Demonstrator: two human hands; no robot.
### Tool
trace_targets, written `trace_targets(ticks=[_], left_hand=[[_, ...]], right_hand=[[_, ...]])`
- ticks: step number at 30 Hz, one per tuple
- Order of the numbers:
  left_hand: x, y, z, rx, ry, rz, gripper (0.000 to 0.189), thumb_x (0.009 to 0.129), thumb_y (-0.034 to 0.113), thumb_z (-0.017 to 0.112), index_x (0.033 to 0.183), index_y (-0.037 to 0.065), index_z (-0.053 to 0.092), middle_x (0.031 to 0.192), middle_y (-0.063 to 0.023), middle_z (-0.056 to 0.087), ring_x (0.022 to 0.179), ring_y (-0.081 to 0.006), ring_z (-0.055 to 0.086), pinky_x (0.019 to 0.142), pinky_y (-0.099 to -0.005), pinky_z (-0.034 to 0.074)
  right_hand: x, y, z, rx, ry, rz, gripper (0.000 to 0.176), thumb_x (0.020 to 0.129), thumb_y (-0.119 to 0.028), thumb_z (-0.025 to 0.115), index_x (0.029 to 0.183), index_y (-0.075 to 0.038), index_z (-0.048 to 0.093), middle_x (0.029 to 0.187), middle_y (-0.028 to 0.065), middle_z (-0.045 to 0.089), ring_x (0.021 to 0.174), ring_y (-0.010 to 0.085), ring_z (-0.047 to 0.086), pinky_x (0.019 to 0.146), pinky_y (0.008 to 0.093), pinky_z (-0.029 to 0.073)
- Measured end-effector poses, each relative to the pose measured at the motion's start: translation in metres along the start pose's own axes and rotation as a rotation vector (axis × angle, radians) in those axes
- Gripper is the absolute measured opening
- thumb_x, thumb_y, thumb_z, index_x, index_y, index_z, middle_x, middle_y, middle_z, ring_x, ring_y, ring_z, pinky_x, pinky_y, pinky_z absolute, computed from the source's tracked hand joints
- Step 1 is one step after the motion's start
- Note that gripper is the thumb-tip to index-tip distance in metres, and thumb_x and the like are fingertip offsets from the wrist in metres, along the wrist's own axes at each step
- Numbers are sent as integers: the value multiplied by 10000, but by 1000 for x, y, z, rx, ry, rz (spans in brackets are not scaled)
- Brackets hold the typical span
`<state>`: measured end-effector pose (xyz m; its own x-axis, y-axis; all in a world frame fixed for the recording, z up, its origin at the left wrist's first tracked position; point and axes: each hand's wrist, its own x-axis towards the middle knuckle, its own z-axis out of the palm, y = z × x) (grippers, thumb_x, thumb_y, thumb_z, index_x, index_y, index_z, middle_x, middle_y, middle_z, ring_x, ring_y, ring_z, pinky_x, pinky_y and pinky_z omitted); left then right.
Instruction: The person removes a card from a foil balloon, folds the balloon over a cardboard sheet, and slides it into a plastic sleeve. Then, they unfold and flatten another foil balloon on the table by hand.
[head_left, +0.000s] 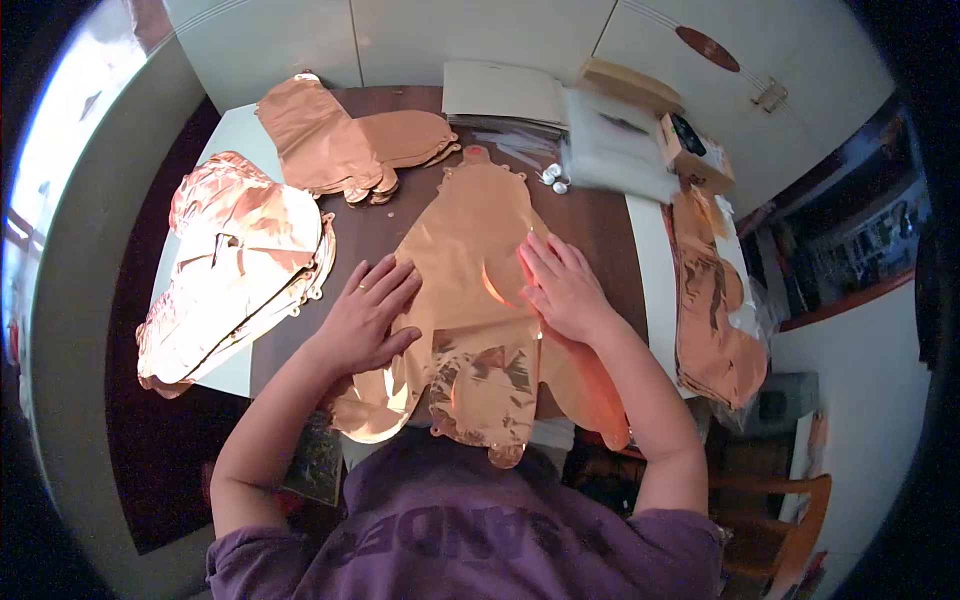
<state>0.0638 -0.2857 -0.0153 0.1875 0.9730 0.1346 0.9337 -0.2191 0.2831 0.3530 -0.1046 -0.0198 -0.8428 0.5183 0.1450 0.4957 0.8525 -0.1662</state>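
A large flat rose-gold foil sheet (475,240), cut in a shape with several lobes, lies on the brown table in front of me. Small tabs show along its edges, and its lower lobes reach the table's front edge. My left hand (375,310) rests flat at the sheet's left side, fingers slightly spread, a ring on one finger. My right hand (562,285) lies on the sheet's right side with its fingers stretched out, beside a bright curved reflection. Neither hand grips anything.
Foil stacks lie at the left (245,245), back left (325,140) and right (705,300). White sheets (505,92), a clear plastic pack (615,145), small white pieces (552,177) and a cardboard box (695,150) are at the back. A wooden chair (810,520) stands lower right.
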Motion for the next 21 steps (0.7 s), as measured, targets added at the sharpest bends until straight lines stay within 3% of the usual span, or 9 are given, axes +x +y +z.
trace_targets(ticks=[3,9,12,17,21], left_hand=[[-1,-1,0,-34,-51,-20,747,905,453,598,1502,78,354,1564,-155,325,1468,-371,236,1185,-557,162],[9,8,-16,-64,-17,-41,677,899,417,607,1429,31,439,1463,-210,439,1414,-386,333,1185,-547,176],[37,2,-17,-202,132,7,624,856,380,634,1338,5,507,1387,-200,499,1347,-382,417,1167,-540,228],[54,3,1,-64,-1,111,882,799,496,661,1462,2,355,1473,-223,406,1394,-394,345,1184,-527,204],[51,2,14,-19,36,91,898,821,561,619,1472,4,349,1485,-216,394,1409,-387,321,1187,-524,197]], right_hand=[[-1,1,0,-9,3,4,622,926,-293,571,1465,-42,386,1526,151,371,1372,390,349,1142,490,283],[-2,2,0,-28,13,-10,602,939,-331,560,1448,-43,415,1532,157,366,1378,395,350,1139,503,285],[-1,5,-1,-5,25,-47,605,933,-327,568,1444,-39,419,1522,159,380,1367,401,361,1129,516,295],[1,5,-1,24,-11,-21,610,942,-334,554,1449,-30,409,1539,164,352,1396,406,319,1152,534,253],[1,2,1,28,-36,-2,626,958,-364,519,1469,-29,379,1563,168,311,1429,411,266,1179,534,197]])
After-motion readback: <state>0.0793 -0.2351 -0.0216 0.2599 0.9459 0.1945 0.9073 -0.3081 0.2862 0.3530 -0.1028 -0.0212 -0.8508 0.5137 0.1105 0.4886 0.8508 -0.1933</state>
